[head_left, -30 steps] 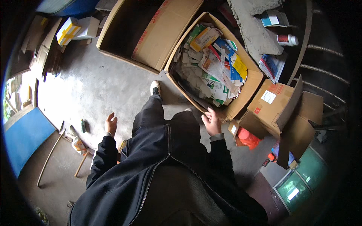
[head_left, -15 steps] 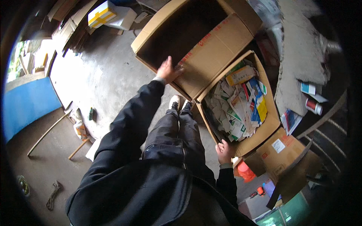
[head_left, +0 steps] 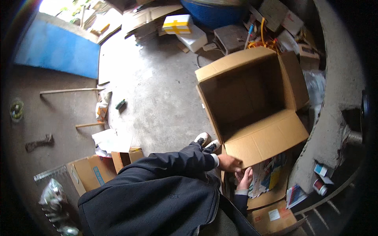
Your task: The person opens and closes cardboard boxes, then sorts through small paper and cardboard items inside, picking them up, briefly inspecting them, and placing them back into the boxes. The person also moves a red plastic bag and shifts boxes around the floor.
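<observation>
A large cardboard box (head_left: 248,90), open with nothing visible in its shadowed inside, has its near flap (head_left: 264,141) folded outward over a second box (head_left: 267,196) of flattened cartons and papers. My left hand (head_left: 230,163) is curled on the near edge of that flap. My right hand (head_left: 244,181) is just below it, fingers raised and closed at the same edge. The lower box's contents are partly hidden by the flap.
A blue board (head_left: 59,47) and wooden sticks (head_left: 71,91) are at left, smaller cartons (head_left: 90,173) lower left. Foam boxes (head_left: 177,23) and a blue tub (head_left: 208,10) stand at the back. A rough concrete ledge (head_left: 334,78) runs along the right.
My view has swung toward the box. Its flap has flipped outward over the carton-filled box, opening the inside to view. Both hands have come together on the flap's edge.
</observation>
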Demonstrator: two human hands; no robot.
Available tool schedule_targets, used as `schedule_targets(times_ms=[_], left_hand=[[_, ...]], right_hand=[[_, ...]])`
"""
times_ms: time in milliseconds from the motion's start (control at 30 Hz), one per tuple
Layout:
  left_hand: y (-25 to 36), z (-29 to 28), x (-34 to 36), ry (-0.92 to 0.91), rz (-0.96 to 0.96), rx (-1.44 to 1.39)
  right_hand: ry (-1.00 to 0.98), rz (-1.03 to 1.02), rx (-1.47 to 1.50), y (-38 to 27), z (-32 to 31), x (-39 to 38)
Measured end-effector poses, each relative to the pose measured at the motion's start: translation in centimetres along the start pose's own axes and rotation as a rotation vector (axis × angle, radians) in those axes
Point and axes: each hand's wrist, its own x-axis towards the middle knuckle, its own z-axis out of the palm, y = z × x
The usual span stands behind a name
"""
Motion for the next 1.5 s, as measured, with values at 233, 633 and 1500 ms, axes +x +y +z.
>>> schedule_targets(times_ms=[233,633,1500], left_hand=[[-7.0,-1.0,-3.4,0.839,-0.565,-0.156],[-26.1,-10.5,-1.5,1.066,-0.91,-0.669],[-7.6,-6.3,-55.3,1.826,-0.411,-1.354]], right_hand=[[0.268,0.019,-0.025,-3.7,4.3,5.5],[0.229,-0.094,-0.091,-5.1,8.5,4.7],[-1.229,-0.821,-0.571,-11.3,43.8,-15.3]])
